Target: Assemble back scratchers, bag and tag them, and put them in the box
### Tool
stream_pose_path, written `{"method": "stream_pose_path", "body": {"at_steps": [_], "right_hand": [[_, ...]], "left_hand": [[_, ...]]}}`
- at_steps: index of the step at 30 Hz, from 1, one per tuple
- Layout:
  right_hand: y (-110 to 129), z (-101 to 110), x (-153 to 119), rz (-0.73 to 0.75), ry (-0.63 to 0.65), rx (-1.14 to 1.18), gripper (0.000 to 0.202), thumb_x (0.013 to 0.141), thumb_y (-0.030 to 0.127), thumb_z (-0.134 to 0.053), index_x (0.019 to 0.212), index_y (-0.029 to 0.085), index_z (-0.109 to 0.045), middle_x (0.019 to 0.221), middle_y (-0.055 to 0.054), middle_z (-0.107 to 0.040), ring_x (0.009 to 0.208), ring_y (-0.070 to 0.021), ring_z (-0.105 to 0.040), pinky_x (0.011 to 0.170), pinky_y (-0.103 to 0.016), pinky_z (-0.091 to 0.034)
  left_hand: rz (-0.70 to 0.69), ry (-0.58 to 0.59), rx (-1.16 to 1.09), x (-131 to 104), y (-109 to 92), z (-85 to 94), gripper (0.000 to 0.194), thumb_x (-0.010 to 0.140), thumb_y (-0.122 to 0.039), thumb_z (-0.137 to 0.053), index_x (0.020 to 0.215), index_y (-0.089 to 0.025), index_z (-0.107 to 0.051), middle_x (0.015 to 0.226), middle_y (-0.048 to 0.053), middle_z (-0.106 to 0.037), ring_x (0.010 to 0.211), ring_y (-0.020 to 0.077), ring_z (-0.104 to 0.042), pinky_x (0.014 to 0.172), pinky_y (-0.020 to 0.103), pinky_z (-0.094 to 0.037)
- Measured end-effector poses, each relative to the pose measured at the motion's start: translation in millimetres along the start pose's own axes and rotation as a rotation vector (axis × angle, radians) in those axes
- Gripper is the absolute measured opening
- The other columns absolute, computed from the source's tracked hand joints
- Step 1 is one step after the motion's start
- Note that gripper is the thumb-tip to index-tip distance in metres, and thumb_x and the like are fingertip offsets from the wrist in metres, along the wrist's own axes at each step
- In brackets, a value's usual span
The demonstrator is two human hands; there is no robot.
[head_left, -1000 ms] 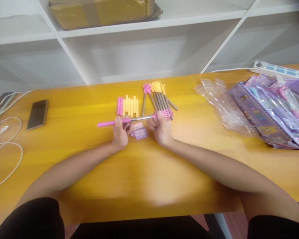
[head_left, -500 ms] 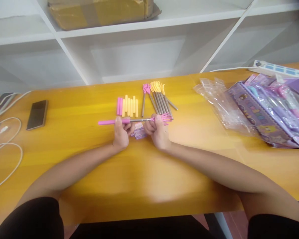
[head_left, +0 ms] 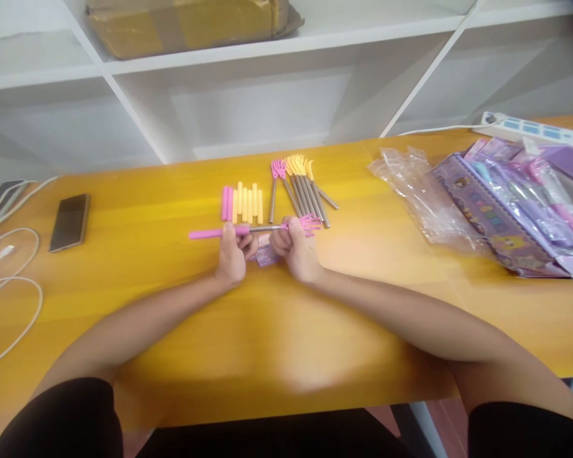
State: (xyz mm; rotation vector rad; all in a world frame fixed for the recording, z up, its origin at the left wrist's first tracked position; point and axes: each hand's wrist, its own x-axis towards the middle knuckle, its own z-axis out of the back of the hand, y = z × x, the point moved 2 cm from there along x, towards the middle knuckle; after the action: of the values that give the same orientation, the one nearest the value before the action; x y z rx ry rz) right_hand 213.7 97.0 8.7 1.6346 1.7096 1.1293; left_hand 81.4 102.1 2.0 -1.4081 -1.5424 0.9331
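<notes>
My left hand (head_left: 232,257) is closed on the pink handle of a back scratcher (head_left: 205,234). Its metal rod runs across to my right hand (head_left: 298,251), which pinches it by the pink claw head. Small purple cards (head_left: 266,254) lie on the table under and between my hands. Just beyond are pink tubes (head_left: 227,203) and several yellow tubes (head_left: 249,202) side by side. To their right lie metal rods with pink claw heads (head_left: 277,168) and several with yellow claw heads (head_left: 300,166), fanned out.
A purple printed box (head_left: 501,219) with wrapped items stands at the right, beside clear plastic bags (head_left: 423,197). A power strip (head_left: 532,129) lies behind it. A phone (head_left: 70,221) and white cables (head_left: 41,296) are at the left. White shelves (head_left: 267,54) hold a carton (head_left: 186,25).
My right hand has moved slightly left with the claw head, closer to my left hand, and less of the metal rod shows between them.
</notes>
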Motion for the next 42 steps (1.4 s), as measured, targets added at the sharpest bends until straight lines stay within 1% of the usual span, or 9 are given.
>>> {"method": "stream_pose_path", "body": {"at_steps": [4, 9, 16, 20, 27, 32, 36, 39, 42], "right_hand": [[0.8, 6.0, 10.5, -0.009, -0.056, -0.029, 0.079, 0.090, 0.085, -0.071, 0.065, 0.023, -0.028, 0.058, 0.007, -0.018, 0.052, -0.0108, -0.013, 0.050, -0.030, -0.011], [0.0, 7.2, 10.3, -0.037, -0.021, -0.043, 0.079, 0.089, 0.085, -0.072, 0.066, 0.023, -0.028, 0.059, 0.007, -0.018, 0.052, -0.0104, -0.014, 0.051, -0.029, -0.011], [-1.8, 8.1, 11.2, -0.084, -0.031, -0.059, 0.082, 0.085, 0.085, -0.075, 0.066, 0.024, -0.025, 0.060, 0.008, -0.015, 0.053, -0.0097, -0.012, 0.051, -0.029, -0.012], [-0.5, 8.0, 13.9, -0.078, -0.013, -0.040, 0.080, 0.085, 0.084, -0.076, 0.066, 0.023, -0.027, 0.060, 0.009, -0.015, 0.052, -0.0090, -0.012, 0.051, -0.029, -0.011], [0.0, 12.4, 21.0, -0.055, -0.002, -0.027, 0.081, 0.085, 0.081, -0.080, 0.066, 0.023, -0.026, 0.061, 0.009, -0.016, 0.052, -0.0089, -0.014, 0.050, -0.027, -0.012], [6.8, 20.2, 29.2, 0.031, -0.163, -0.068, 0.080, 0.086, 0.081, -0.078, 0.069, 0.025, -0.024, 0.062, 0.009, -0.013, 0.053, -0.0090, -0.012, 0.049, -0.024, -0.014], [12.1, 32.7, 42.6, 0.101, -0.262, -0.070, 0.076, 0.086, 0.073, -0.082, 0.071, 0.025, -0.025, 0.063, 0.010, -0.013, 0.053, -0.0083, -0.013, 0.047, -0.022, -0.015], [19.7, 48.6, 59.2, 0.155, -0.337, -0.067, 0.071, 0.091, 0.065, -0.079, 0.073, 0.026, -0.023, 0.065, 0.009, -0.012, 0.052, -0.0087, -0.013, 0.045, -0.021, -0.014], [38.5, 76.1, 82.1, 0.225, -0.434, -0.055, 0.062, 0.099, 0.053, -0.073, 0.073, 0.026, -0.023, 0.067, 0.009, -0.011, 0.051, -0.0094, -0.012, 0.045, -0.022, -0.013]], "left_hand": [[0.108, 0.015, -0.028, 12.3, -1.6, 2.5, 0.077, 0.094, -0.086, -0.057, 0.057, -0.024, -0.029, 0.051, -0.006, -0.017, 0.043, 0.0103, -0.023, 0.046, 0.030, -0.027], [0.246, -0.046, -0.084, 22.6, -4.8, 3.7, 0.079, 0.094, -0.084, -0.060, 0.055, -0.024, -0.026, 0.052, -0.008, -0.014, 0.044, 0.0088, -0.020, 0.045, 0.026, -0.027], [0.150, 0.148, 0.019, 18.0, -1.5, 3.5, 0.066, 0.089, -0.064, -0.067, 0.055, -0.024, -0.028, 0.052, -0.007, -0.017, 0.045, 0.0087, -0.022, 0.048, 0.026, -0.022], [0.099, 0.132, 0.045, 21.4, -1.9, 7.2, 0.053, 0.088, -0.049, -0.062, 0.057, -0.023, -0.027, 0.052, -0.007, -0.017, 0.046, 0.0087, -0.021, 0.050, 0.027, -0.019], [0.074, 0.085, 0.022, 31.7, -7.5, 7.9, 0.058, 0.089, -0.046, -0.063, 0.057, -0.023, -0.020, 0.056, -0.006, -0.013, 0.047, 0.0079, -0.018, 0.049, 0.028, -0.014], [0.149, -0.048, -0.091, 49.1, -14.7, 12.3, 0.056, 0.096, -0.031, -0.058, 0.058, -0.023, -0.018, 0.058, -0.007, -0.011, 0.043, 0.0065, -0.016, 0.048, 0.025, -0.026], [0.183, -0.064, -0.139, 68.7, -25.3, 21.2, 0.056, 0.100, -0.029, -0.055, 0.060, -0.023, -0.016, 0.055, -0.008, -0.012, 0.042, 0.0071, -0.017, 0.047, 0.024, -0.027], [0.137, -0.109, -0.160, 87.3, -38.1, 33.8, 0.055, 0.101, -0.027, -0.054, 0.062, -0.024, -0.015, 0.052, -0.008, -0.013, 0.042, 0.0078, -0.017, 0.046, 0.024, -0.026], [0.082, -0.154, -0.194, 110.6, -59.5, 55.2, 0.053, 0.102, -0.027, -0.052, 0.064, -0.025, -0.014, 0.051, -0.008, -0.012, 0.041, 0.0088, -0.015, 0.046, 0.026, -0.025]]}}
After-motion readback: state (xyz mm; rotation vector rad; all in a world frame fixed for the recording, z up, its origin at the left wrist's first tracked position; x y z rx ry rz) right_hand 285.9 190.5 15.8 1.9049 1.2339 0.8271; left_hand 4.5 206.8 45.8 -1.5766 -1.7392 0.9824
